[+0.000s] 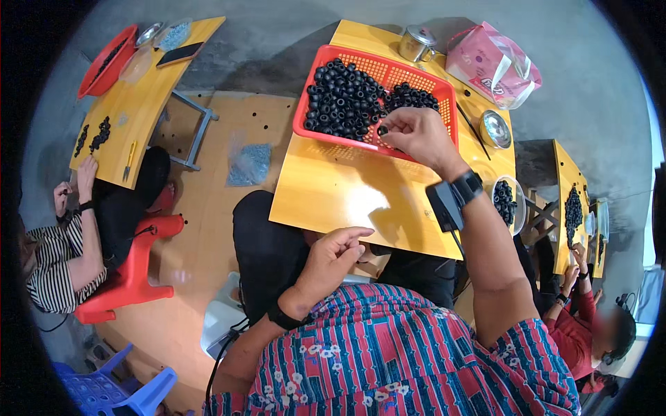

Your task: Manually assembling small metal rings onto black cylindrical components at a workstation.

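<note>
A red plastic basket (300,114) lies on the yellow table, heaped with small black rings (341,97) in two piles. Over its near edge is my right hand (420,135), thumb and fingers pinched on one black ring (382,130). My left hand (333,256) rests low, at the table's near edge above my lap. Its fingers are stretched out with nothing in them. Right of my right forearm, a clear tub (517,220) holds more black rings.
On the table (312,187) are a metal mug (417,44), a pink bag (489,62), a metal bowl (495,129) and a dark stick (473,130). Co-workers sit at tables left and right. Left on the floor lies a clear bag (250,165); a red stool (139,274) stands nearby.
</note>
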A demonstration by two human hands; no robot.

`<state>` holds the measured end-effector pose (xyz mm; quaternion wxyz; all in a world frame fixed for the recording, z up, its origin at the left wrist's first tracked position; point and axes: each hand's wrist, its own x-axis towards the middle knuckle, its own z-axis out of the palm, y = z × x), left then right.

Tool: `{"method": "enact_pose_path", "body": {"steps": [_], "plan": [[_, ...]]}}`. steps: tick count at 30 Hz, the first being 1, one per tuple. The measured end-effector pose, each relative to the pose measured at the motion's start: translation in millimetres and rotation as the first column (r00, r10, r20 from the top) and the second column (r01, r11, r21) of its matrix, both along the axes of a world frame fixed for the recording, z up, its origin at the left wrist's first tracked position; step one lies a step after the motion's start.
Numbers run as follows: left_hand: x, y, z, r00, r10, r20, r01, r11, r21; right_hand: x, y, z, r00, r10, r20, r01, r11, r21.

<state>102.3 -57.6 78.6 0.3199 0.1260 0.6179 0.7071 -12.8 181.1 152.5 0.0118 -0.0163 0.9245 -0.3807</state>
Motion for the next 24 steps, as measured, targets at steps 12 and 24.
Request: {"method": "enact_pose_path", "body": {"steps": [12, 24], "plan": [[11, 5, 4, 0.97, -0.039, 0.239, -0.035, 0.954, 0.297, 120, -34, -29, 0.975, 0.203, 0.093, -0.028, 0.523, -0.852], [30, 3, 1, 0.859, -0.176, 0.481, -0.137, 0.826, 0.547, 162, -54, -35, 0.964, 0.204, -0.17, -0.266, 0.773, -0.576]]}}
